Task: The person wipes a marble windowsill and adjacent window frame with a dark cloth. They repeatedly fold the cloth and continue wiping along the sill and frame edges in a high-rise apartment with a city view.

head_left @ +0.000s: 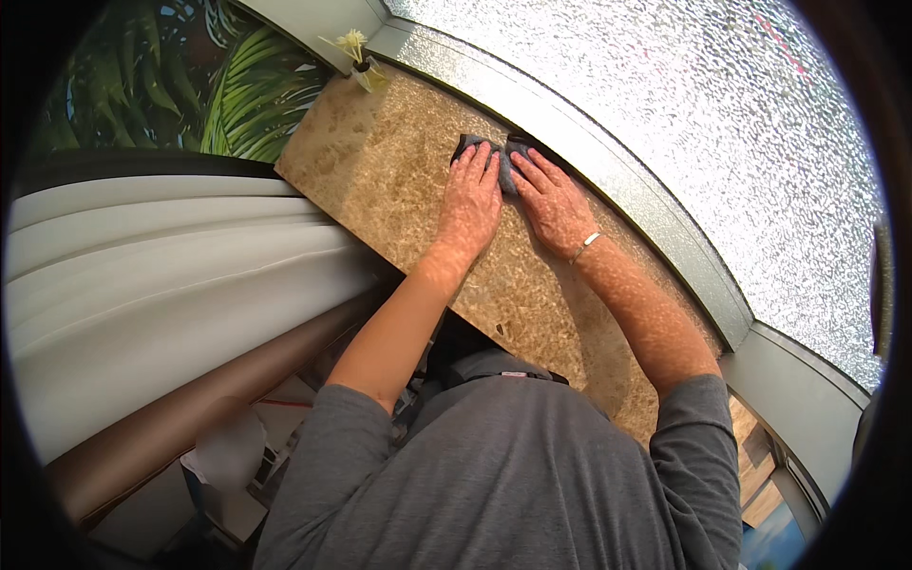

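Both hands press a dark grey cloth [508, 177] flat on a brown mottled stone-look windowsill [399, 178], close to the window frame. My left hand [473, 192] lies on the cloth's left part, fingers pointing away from me. My right hand [552, 199], with a metal bracelet [586, 244] at the wrist, has its fingertips on the cloth's right part. The fingers are nearly straight and lie on top of the cloth; its underside is hidden.
A small vase with pale yellow flowers [353, 46] stands at the sill's far left corner. The white window frame [570, 135] and textured glass [712, 128] run along the right. At left are a palm-leaf picture [256, 92] and a white cushioned piece with folds [164, 263].
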The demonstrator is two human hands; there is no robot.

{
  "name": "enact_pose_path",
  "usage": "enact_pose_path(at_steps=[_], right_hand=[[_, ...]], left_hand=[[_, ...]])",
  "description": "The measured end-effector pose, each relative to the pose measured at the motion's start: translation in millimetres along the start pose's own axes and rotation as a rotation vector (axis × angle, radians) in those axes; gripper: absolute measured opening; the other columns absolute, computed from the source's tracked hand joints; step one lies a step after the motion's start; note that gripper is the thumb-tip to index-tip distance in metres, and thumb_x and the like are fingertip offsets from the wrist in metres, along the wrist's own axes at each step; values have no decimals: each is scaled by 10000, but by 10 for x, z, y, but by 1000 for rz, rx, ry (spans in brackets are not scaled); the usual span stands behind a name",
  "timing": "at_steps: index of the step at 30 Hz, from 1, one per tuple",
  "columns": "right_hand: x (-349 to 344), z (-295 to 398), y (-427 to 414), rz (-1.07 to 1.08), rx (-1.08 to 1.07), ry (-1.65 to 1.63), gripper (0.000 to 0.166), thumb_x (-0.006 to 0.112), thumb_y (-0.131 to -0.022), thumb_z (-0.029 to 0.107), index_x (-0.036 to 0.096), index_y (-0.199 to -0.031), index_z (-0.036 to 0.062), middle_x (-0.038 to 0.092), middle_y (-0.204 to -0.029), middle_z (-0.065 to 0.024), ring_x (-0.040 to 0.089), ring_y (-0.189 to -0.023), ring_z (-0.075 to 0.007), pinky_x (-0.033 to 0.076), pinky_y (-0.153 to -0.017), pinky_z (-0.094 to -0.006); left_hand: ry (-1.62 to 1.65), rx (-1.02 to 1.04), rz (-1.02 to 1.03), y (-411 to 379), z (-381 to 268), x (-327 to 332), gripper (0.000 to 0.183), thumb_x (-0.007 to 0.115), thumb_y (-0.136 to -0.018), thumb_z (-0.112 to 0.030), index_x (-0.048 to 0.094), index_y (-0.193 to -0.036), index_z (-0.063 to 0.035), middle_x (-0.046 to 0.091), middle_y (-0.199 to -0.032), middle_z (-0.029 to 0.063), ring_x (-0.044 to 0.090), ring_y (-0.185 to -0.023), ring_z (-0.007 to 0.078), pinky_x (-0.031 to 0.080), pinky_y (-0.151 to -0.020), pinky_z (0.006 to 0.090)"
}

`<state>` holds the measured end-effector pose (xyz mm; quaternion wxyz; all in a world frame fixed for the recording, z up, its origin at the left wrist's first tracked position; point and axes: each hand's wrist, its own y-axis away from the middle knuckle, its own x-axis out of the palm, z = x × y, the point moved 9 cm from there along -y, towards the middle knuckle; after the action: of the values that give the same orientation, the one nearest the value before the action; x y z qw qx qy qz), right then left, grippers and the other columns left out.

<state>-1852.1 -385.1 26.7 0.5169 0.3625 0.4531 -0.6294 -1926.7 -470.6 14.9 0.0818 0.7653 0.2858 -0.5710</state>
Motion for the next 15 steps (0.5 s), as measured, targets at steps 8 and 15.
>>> enact_pose_path(at_steps=[8, 15], right_hand=[[-343, 262, 1402, 45, 159, -125, 471, 655, -955, 197, 592, -1383, 13, 461, -1568, -178, 370, -1483, -408, 326, -1219, -508], [-528, 410, 2070, 46, 139, -113, 411, 699, -925, 199, 649, -1275, -10, 541, -1491, -185, 449, -1429, -409, 386, -1172, -508]], left_hand=[[138, 195, 109, 754, -1069, 15, 511, 654, -937, -155, 576, -1410, 23, 495, -1529, 173, 427, -1435, 360, 335, -1220, 472], [296, 308, 215, 1164, -1563, 119, 471, 654, -949, -174, 596, -1369, 30, 500, -1517, 170, 430, -1431, 340, 364, -1201, 457]])
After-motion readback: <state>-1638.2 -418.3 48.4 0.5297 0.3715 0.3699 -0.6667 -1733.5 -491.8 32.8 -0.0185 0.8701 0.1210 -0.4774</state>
